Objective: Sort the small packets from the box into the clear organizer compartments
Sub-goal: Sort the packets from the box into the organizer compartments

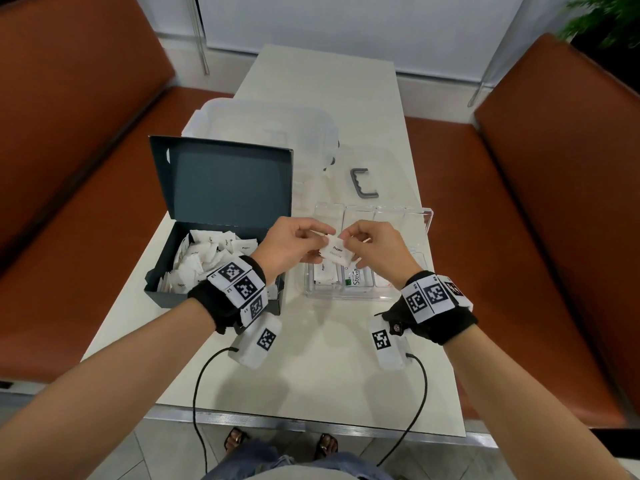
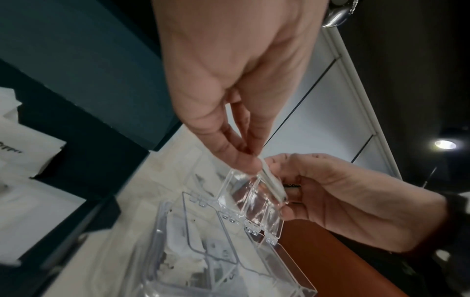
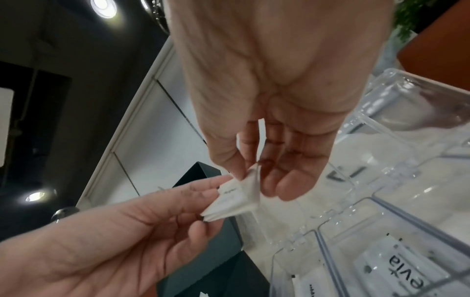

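A small stack of white pepper packets hangs above the clear organizer, pinched from both sides. My left hand grips the stack's left edge; my right hand pinches its right corner between thumb and forefinger. In the right wrist view the packets fan out between both hands. In the left wrist view they show edge-on. The dark box at left, lid up, holds several white packets. The organizer's near compartments hold pepper packets and a Stevia packet.
A large translucent lidded container stands behind the box. A grey C-shaped handle lies on the white table behind the organizer. Brown bench seats flank the table. Wrist-band cables trail over the near table edge.
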### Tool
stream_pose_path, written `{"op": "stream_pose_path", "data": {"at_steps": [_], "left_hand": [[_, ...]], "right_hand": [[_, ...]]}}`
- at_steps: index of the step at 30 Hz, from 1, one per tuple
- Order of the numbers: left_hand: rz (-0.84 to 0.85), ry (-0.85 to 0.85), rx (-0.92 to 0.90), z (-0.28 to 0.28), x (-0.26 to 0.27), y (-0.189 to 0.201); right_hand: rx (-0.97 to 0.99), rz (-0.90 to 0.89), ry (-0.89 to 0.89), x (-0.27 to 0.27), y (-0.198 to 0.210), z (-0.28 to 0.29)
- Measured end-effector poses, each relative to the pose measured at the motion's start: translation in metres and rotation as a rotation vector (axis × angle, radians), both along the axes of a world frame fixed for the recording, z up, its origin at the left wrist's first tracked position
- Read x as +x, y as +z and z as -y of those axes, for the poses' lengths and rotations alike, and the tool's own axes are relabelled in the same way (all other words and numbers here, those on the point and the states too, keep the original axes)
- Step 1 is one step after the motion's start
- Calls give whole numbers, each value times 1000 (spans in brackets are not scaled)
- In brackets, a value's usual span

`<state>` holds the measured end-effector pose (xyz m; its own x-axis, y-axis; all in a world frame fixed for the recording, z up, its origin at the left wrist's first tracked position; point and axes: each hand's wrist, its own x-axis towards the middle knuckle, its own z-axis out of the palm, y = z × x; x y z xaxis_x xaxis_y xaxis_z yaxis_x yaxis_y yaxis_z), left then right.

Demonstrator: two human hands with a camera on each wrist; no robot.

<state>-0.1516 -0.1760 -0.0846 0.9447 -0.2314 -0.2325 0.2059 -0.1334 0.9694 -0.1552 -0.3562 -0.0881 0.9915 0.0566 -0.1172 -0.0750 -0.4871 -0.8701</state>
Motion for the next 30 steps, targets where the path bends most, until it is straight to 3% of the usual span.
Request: {"op": "stream_pose_path", "data": {"at_steps": [5,17,27,30], "left_hand": [[23,115,-74,1,-4,-7],[-37,141,-170,9,-8,-15],[-76,20,-202,7,-10,-12],[-97,58,-235,7,-8,-13]], "right_hand": [[307,-132,-78,-6,-2,-2],[428,-14,-170,-4,-6,-5],[293,48,-141,4,-4,0],[368,31,-174,4,-4,-3]]}}
